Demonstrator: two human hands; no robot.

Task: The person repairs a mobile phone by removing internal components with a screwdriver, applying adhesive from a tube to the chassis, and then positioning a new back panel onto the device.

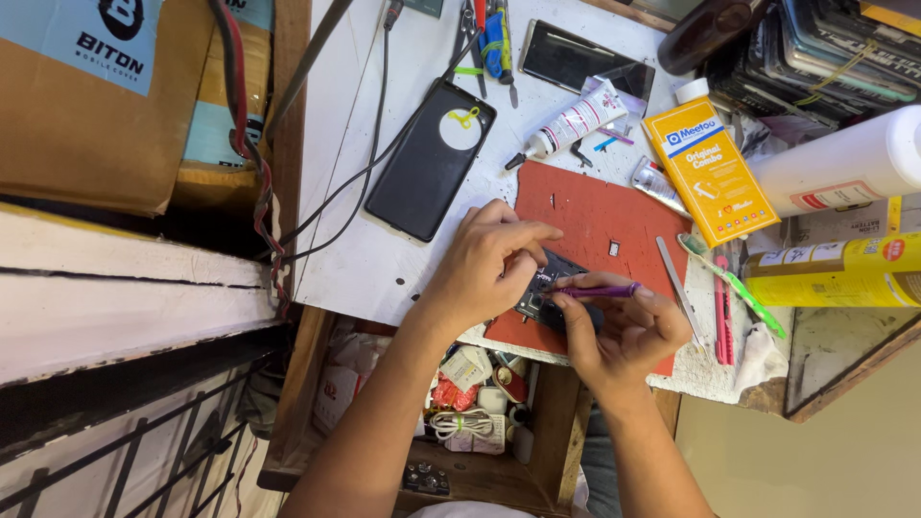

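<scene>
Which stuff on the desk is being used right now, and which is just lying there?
In use:
left hand
right hand
thin purple tool
small dark circuit board
red work mat

Lying about:
black phone back cover
white glue tube
yellow flat box
green toothbrush

Red mat [595,216] on white surface [345,144]. Purple tool [600,290] over mat's near edge. Black phone case [427,158] left of mat; yellow box [710,173] right; white tube [571,125] behind.
</scene>
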